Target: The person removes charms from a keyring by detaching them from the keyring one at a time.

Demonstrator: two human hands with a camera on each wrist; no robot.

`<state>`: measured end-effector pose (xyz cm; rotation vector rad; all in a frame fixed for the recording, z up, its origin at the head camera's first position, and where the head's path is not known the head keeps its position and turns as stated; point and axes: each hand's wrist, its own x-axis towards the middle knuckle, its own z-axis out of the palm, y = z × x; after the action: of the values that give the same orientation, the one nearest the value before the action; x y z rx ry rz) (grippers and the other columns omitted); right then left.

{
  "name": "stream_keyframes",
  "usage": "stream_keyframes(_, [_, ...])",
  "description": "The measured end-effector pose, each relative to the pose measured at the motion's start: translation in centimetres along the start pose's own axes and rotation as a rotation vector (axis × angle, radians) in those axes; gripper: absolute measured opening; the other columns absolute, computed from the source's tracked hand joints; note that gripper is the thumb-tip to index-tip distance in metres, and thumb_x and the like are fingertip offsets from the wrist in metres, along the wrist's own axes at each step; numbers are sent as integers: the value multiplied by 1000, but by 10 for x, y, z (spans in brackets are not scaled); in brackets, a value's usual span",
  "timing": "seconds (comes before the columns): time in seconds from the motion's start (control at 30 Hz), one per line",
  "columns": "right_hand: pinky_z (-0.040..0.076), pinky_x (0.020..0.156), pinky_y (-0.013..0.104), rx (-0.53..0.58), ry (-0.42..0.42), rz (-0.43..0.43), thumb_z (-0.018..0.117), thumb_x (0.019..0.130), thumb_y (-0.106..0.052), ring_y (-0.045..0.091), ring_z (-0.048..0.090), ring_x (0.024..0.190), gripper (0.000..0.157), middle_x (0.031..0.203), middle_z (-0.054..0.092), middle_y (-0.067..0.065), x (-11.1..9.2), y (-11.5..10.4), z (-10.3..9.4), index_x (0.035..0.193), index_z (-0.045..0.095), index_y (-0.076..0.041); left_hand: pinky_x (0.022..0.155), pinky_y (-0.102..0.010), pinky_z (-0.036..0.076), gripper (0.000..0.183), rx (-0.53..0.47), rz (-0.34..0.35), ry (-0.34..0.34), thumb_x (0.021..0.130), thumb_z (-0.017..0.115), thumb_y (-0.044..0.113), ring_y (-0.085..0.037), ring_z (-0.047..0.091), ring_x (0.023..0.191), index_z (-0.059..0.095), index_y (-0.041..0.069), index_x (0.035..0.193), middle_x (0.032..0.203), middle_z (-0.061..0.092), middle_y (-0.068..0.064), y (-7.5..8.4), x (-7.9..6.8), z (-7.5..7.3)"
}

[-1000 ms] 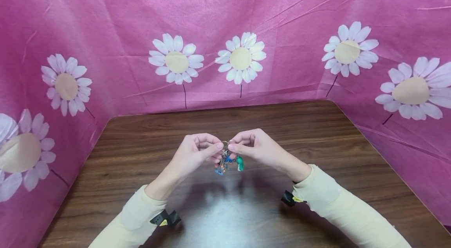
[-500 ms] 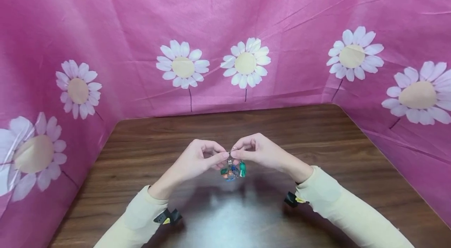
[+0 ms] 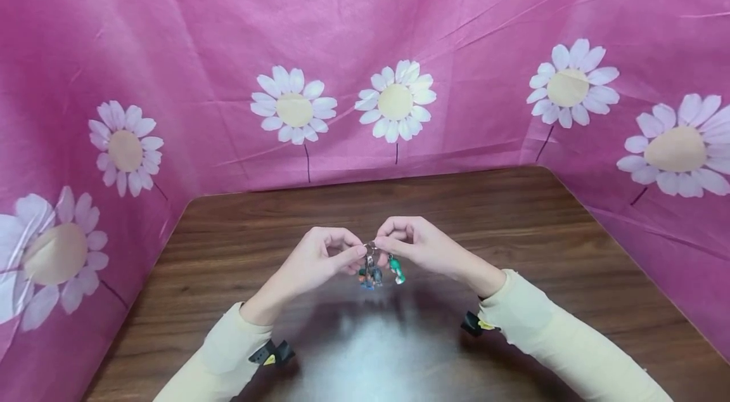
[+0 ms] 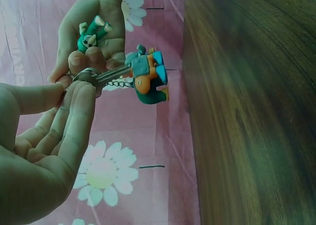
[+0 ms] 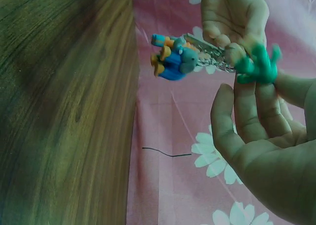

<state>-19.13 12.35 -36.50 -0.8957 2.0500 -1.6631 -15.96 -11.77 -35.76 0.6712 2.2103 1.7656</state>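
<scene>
Above the table, my left hand [image 3: 326, 257] pinches a metal key ring [image 3: 370, 246] between thumb and index finger. My right hand [image 3: 421, 245] pinches at the ring's right side, fingertips close to the left ones. Below the ring hang keys [image 4: 112, 74] and small figure charms. One charm [image 4: 144, 69] is orange, teal and blue; another, grey-headed with a blue body [image 5: 175, 66], shows in the right wrist view. A green figure [image 3: 397, 270] dangles apart from this bunch, under the right fingers. My fingertips partly hide the ring.
The brown wood-grain table [image 3: 239, 218] lies beneath both hands. Pink cloth [image 3: 199, 40] printed with white daisies stands around its back and sides. A black wrist mount [image 3: 271, 352] sits at the left sleeve, another mount [image 3: 474, 324] at the right.
The green figure has swung right, farther from the other charms. Both hands keep their pinch on the ring and appear slightly lower in the head view, which has itself shifted.
</scene>
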Motion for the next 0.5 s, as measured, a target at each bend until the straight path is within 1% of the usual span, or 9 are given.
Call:
stream_keyframes(0.13, [59,63,30,24,17,57,61,104,-20,23,70,73,20,81,73,14,1,-1,0,107,66,-1,75,-40,63,15,-25,4,2,98,66,7,-49,70,86,69,-8,100,89,71,-27,0,1,2])
stream_keyframes(0.23, [56,55,25,10,30,84,61,104,-22,20,69,70,22,82,73,13,-1,-2,0,106,69,-2,75,-41,63,16,-24,9,11,99,66,7,-49,69,85,69,-8,100,89,71,-29,-1,1,3])
stream_keyframes(0.33, [52,50,24,-35,44,84,62,103,-25,26,68,69,22,84,74,11,-2,-3,-1,103,73,-6,76,-42,63,16,-21,12,27,99,66,8,-46,70,85,69,-7,100,89,71,-28,-1,1,3])
stream_keyframes(0.43, [47,45,23,-69,64,88,64,102,-29,35,68,68,22,88,76,8,-2,-5,-2,103,76,-10,76,-41,63,16,-17,15,49,99,67,9,-44,71,85,70,-6,100,89,72,-26,-2,1,3])
stream_keyframes(0.5, [43,43,23,-85,76,94,65,101,-31,37,67,68,22,89,76,6,-1,-6,-3,103,77,-12,76,-41,63,15,-19,16,64,99,67,9,-42,71,84,70,-6,99,90,72,-24,-1,1,3])
